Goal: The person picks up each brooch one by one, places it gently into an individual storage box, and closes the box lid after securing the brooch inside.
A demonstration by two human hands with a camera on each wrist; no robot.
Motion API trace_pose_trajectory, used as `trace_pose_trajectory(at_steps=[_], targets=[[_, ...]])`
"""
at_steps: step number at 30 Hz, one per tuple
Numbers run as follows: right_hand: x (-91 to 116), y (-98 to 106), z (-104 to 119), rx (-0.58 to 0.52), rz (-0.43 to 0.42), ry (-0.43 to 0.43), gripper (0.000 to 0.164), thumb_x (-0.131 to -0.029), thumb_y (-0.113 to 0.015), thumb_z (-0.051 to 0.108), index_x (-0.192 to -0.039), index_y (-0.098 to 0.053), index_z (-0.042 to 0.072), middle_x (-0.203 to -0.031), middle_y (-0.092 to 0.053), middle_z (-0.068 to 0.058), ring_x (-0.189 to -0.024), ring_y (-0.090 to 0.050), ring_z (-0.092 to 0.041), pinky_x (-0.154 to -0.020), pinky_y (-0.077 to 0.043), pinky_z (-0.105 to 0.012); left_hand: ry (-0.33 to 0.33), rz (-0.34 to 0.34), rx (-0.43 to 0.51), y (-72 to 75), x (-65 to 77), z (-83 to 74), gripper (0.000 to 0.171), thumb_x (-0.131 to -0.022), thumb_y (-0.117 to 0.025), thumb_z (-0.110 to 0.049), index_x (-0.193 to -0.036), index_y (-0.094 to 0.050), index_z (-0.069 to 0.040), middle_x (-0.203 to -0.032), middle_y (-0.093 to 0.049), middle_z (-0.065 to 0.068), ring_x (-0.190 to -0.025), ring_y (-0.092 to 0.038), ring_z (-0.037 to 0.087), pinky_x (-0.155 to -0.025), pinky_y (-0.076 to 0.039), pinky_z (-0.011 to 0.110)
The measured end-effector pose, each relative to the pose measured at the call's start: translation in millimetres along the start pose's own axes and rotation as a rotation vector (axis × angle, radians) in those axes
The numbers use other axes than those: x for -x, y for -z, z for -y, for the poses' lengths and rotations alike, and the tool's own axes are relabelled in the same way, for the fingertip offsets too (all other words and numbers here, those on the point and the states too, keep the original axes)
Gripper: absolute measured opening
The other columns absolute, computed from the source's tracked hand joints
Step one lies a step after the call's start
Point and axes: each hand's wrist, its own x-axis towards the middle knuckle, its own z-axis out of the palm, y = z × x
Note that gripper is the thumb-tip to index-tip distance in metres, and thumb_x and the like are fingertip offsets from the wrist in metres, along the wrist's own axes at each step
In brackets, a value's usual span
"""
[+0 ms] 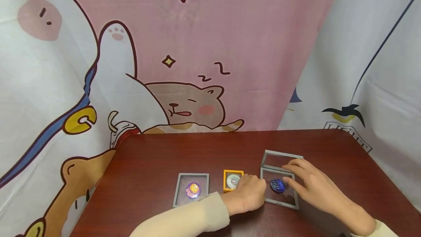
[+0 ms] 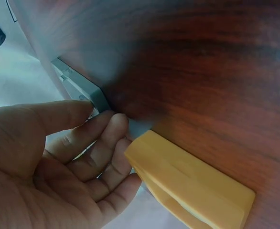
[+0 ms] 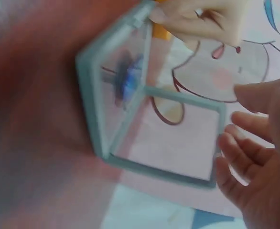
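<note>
A grey clear-windowed display case (image 1: 279, 203) sits on the table with its lid (image 1: 283, 153) raised. Inside the base lies a round blue badge (image 1: 277, 185), seen as a blur in the right wrist view. My left hand (image 1: 249, 193) pinches the base's near left corner between thumb and index finger. In the left wrist view, those fingertips meet at the grey case (image 2: 80, 85). My right hand (image 1: 312, 185) is over the right side of the case, fingers loosely bent. Its fingertips are at the lid's outer edge (image 3: 219, 129); whether they press on it I cannot tell.
Just left of my left hand stands a small yellow case (image 1: 225, 181) with a pale round piece. Farther left is another grey case (image 1: 207, 184) holding a purple badge (image 1: 193, 190); my left sleeve (image 1: 197, 215) covers its near corner. A printed curtain (image 1: 256, 46) hangs behind the brown table (image 1: 148, 156).
</note>
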Motion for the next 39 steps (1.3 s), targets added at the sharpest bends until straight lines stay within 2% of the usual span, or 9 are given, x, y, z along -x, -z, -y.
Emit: trace_pose_trajectory(at_steps=[5,11,13,16,19,25,29,33,39], targets=[[-5,16,-8,-0.019,-0.136,0.044,0.049,-0.077,-0.088,0.005,-0.122,-0.071,0.005,-0.123,-0.062,-0.003,-0.109,-0.056,-0.015,-0.089,-0.041,-0.014,-0.010,-0.018,-0.009,-1.1,1.0,1.1,0.029,-0.087,-0.075,-0.023,-0.061,-0.062,-0.021,-0.070,-0.070,-0.004,-0.062,-0.062,0.012,-0.062,-0.047,0.028],[-6,18,-19,-0.037,-0.120,-0.049,0.072,-0.078,-0.091,0.013,-0.142,-0.060,0.004,-0.146,-0.054,-0.014,-0.128,-0.051,-0.030,-0.104,-0.022,-0.004,-0.013,-0.016,0.000,-0.8,1.5,1.4,0.031,-0.087,-0.075,-0.022,-0.060,-0.060,-0.021,-0.068,-0.068,-0.004,-0.061,-0.061,0.012,-0.062,-0.046,0.027],[-5,17,-23,-0.030,-0.077,-0.103,0.077,-0.082,-0.090,0.019,-0.149,-0.054,0.007,-0.151,-0.051,-0.014,-0.130,-0.051,-0.034,-0.105,-0.031,-0.013,-0.013,-0.013,0.011,-0.6,1.8,1.3,0.032,-0.088,-0.075,-0.022,-0.060,-0.059,-0.021,-0.066,-0.067,-0.004,-0.060,-0.060,0.012,-0.062,-0.046,0.027],[-3,14,-28,-0.034,0.001,-0.173,0.081,-0.089,-0.085,0.028,-0.157,-0.045,0.010,-0.155,-0.047,-0.017,-0.131,-0.052,-0.040,-0.100,-0.047,-0.039,-0.008,-0.004,0.029,-0.1,2.4,0.9,0.032,-0.087,-0.075,-0.021,-0.060,-0.059,-0.021,-0.066,-0.067,-0.004,-0.060,-0.059,0.012,-0.062,-0.046,0.027],[-1,10,-32,-0.042,0.049,-0.215,0.081,-0.092,-0.082,0.032,-0.159,-0.042,0.009,-0.156,-0.046,-0.020,-0.132,-0.052,-0.045,-0.089,-0.047,-0.063,0.003,0.009,0.035,0.9,2.1,-0.3,0.030,-0.087,-0.075,-0.020,-0.061,-0.061,-0.020,-0.069,-0.068,-0.004,-0.062,-0.060,0.011,-0.064,-0.047,0.027],[5,4,-36,-0.026,0.053,-0.228,0.071,-0.095,-0.079,0.033,-0.154,-0.049,0.008,-0.153,-0.051,-0.020,-0.130,-0.055,-0.044,-0.091,-0.047,-0.062,0.012,0.014,0.019,1.7,1.1,-1.6,0.027,-0.088,-0.075,-0.020,-0.063,-0.064,-0.021,-0.073,-0.071,-0.004,-0.067,-0.063,0.011,-0.067,-0.047,0.027],[8,2,-36,-0.005,0.041,-0.213,0.057,-0.099,-0.074,0.026,-0.149,-0.055,0.008,-0.148,-0.056,-0.018,-0.127,-0.059,-0.041,-0.091,-0.048,-0.056,0.011,0.005,0.009,1.3,1.6,-1.6,0.026,-0.087,-0.076,-0.021,-0.063,-0.064,-0.021,-0.073,-0.071,-0.004,-0.067,-0.064,0.011,-0.067,-0.047,0.027],[10,0,-37,0.024,0.010,-0.185,0.043,-0.103,-0.068,0.018,-0.144,-0.061,0.008,-0.141,-0.062,-0.015,-0.121,-0.063,-0.036,-0.096,-0.047,-0.033,0.002,-0.004,-0.004,0.5,2.1,-1.1,0.027,-0.088,-0.076,-0.022,-0.064,-0.064,-0.021,-0.072,-0.070,-0.004,-0.066,-0.063,0.011,-0.065,-0.046,0.027],[15,0,-35,0.044,-0.070,-0.119,0.041,-0.094,-0.075,0.004,-0.134,-0.068,0.009,-0.129,-0.068,-0.009,-0.110,-0.066,-0.027,-0.100,-0.024,-0.001,-0.019,-0.032,-0.045,-1.2,4.4,0.2,0.028,-0.088,-0.078,-0.024,-0.064,-0.064,-0.022,-0.068,-0.068,-0.005,-0.062,-0.060,0.010,-0.062,-0.044,0.026]])
